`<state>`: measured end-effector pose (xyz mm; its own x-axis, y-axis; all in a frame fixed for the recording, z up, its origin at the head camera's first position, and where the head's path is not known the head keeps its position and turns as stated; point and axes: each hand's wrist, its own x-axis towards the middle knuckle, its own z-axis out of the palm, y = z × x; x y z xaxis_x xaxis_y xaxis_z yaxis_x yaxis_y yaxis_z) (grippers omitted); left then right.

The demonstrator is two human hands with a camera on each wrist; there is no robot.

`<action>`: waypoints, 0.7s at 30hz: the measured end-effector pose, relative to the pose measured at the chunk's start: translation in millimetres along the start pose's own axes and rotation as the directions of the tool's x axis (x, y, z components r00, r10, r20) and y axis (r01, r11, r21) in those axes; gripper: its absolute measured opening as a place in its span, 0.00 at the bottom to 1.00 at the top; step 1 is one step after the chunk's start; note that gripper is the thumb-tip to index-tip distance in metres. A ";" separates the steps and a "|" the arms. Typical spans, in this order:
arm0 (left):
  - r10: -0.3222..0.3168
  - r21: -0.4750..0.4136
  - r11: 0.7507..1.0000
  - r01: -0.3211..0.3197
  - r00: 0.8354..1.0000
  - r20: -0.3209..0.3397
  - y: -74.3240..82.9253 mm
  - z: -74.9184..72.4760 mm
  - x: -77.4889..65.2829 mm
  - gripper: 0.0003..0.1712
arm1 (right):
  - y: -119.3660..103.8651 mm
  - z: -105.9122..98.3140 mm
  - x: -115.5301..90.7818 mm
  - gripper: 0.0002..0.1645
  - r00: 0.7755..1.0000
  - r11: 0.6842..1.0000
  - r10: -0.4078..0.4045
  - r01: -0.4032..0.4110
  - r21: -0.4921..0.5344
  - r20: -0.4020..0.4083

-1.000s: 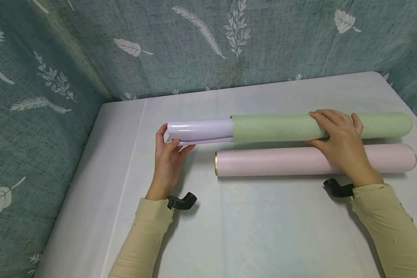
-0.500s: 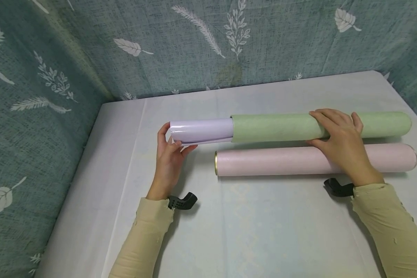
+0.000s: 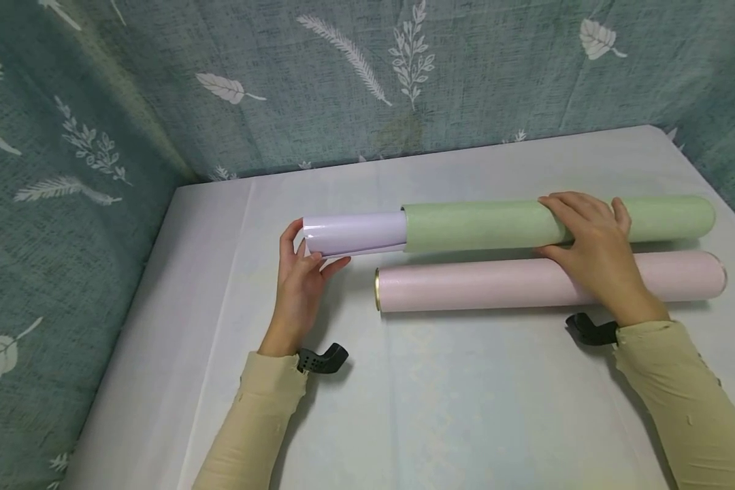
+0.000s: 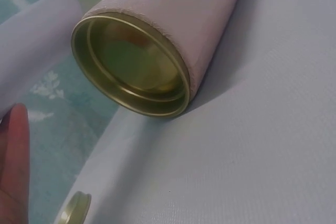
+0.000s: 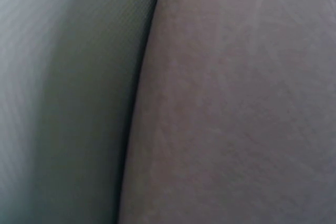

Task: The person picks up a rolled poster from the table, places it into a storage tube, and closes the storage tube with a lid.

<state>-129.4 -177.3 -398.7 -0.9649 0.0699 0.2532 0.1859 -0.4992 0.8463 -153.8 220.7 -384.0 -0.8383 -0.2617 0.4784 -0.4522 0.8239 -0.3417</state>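
- Fabric (image 3: 496, 75): hung along the far and left sides; coarse-looking and teal, printed with pale leaves.
- Table (image 3: 465, 395): covered in a pale surface, finely ribbed in the left wrist view.
- Green tube (image 3: 478, 226): laid lengthwise at the far right, long and matt, its left end uncovered. The lilac roll is only partly housed in it; how much is hidden inside cannot be told.
- Pink tube (image 3: 484, 286): laid just nearer, roughly parallel; smooth-sided, its left end fitted with a recessed, shiny gold-coloured metal cap (image 4: 131, 64).
- Lilac roll (image 3: 358, 233): a glossy, curled sheet, its loose edge along the near side. A fair length is left outside, to the left of the green tube.
- Right hand (image 3: 601, 248): arched over the green tube, which is gripped between thumb and fingers; the pink tube is crossed by its wrist.
- Left hand (image 3: 300, 286): partly curled, the roll's left end being held between thumb and fingers.
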 end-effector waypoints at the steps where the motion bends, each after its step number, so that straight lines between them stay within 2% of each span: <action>1: 0.000 0.002 1.000 0.000 1.000 0.000 -0.2 -0.1 -0.1 0.32 | 0.0 0.2 0.1 0.44 1.000 1.000 -0.002 0.002 0.000 -0.001; 21: -0.012 0.033 0.999 0.011 1.000 0.027 -1.9 4.7 -0.9 0.30 | -0.5 0.6 -0.5 0.44 1.000 1.000 -0.010 0.010 0.001 -0.012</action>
<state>-128.0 -172.3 -398.4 -0.9616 0.0996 0.2558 0.1813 -0.4694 0.8642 -153.3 220.1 -384.5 -0.8300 -0.2639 0.4914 -0.4610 0.8205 -0.3379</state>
